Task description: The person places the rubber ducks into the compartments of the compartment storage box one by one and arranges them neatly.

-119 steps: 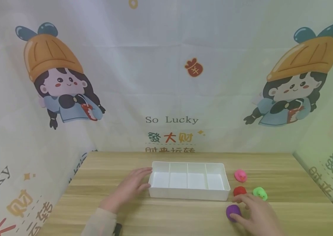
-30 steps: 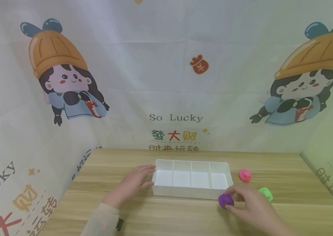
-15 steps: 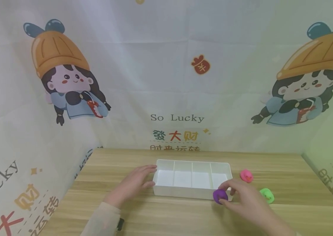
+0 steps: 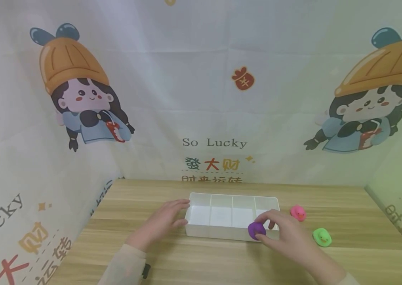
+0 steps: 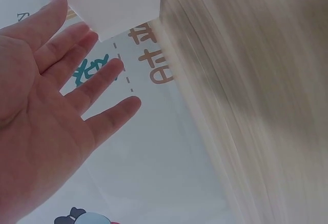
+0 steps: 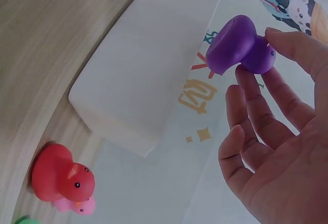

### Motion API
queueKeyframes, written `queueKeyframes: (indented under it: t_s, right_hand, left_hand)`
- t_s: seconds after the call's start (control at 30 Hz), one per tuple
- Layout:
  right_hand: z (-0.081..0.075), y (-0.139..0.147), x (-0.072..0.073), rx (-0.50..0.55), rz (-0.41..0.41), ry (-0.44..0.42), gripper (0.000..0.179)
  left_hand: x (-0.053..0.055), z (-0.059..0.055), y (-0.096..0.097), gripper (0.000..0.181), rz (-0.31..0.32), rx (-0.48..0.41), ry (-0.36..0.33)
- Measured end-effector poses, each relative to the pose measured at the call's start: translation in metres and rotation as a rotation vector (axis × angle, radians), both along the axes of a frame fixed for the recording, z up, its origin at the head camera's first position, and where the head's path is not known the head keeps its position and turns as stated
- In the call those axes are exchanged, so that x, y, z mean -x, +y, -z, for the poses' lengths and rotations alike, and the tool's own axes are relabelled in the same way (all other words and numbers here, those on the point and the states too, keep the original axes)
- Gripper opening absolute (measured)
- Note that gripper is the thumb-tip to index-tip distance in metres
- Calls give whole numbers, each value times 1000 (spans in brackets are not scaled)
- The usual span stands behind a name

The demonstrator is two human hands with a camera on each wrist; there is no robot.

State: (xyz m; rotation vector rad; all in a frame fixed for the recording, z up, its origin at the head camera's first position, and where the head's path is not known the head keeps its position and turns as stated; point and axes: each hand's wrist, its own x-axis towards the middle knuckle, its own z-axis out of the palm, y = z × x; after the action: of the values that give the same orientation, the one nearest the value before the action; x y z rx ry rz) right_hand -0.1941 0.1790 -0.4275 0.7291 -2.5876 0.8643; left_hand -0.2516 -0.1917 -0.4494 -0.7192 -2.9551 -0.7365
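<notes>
A purple rubber duck (image 4: pixel 256 230) is pinched by its head between the thumb and fingertips of my right hand (image 4: pixel 284 233). In the right wrist view, the duck (image 6: pixel 231 43) is tilted with its broad base turned away from the palm. In the head view it overlaps the front wall of a white box with four compartments (image 4: pixel 218 231), toward the right. My left hand (image 4: pixel 163 222) lies at the box's left end, fingers extended. Seen from the left wrist, its fingertips are right at the box's corner (image 5: pixel 118 8), with the fingers straight and spread.
A pink duck (image 4: pixel 298 213) and a green duck (image 4: pixel 322 237) stand on the wooden table (image 4: pixel 193 261) right of the box. A red duck (image 6: pixel 61 175), hidden behind my right hand in the head view, sits near the box's end. Printed cloth walls surround the table.
My right hand has picked the purple duck up from the table and carried it left to the box's front wall. The left hand stays at the box's left end.
</notes>
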Motion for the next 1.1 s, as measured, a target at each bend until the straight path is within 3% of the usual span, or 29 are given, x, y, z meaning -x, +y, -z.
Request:
queueKeyframes:
  t_s: [0.5, 1.1]
  right_hand:
    - [3, -24, 22, -4, 4, -4, 28]
    - [5, -51, 38, -11, -26, -36, 26]
  left_hand:
    - [0, 0, 0, 55, -9, 1, -1]
    - [1, -2, 0, 55, 8, 4, -13]
